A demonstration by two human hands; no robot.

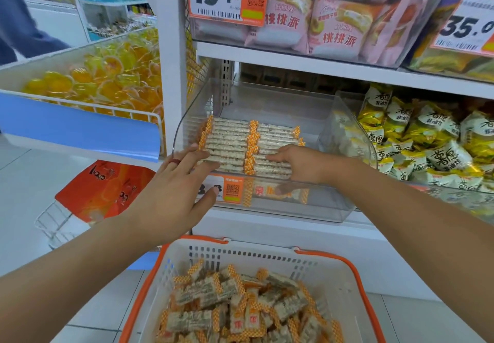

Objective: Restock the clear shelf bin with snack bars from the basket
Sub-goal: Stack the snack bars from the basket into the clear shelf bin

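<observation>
Two hands reached into the clear shelf bin (294, 203) on the middle shelf. Far left, a wire bin of orange jelly cups (107, 80) sat above an orange bag (104, 190); the white shelf upright (172, 62) stood between that and the bin. The left hand (171, 195), fingers straight and spread, lay flat on the left row of snack bars (230, 144), stacked in two neat rows. The right hand (302, 163) rested on the right row, its fingers seemingly extended, though partly hidden. Pink cake packets (320, 21) filled the shelf above, yellow snack bags (427, 139) the neighbouring bin. Below, the orange-rimmed basket (355, 270) held more loose bars.
</observation>
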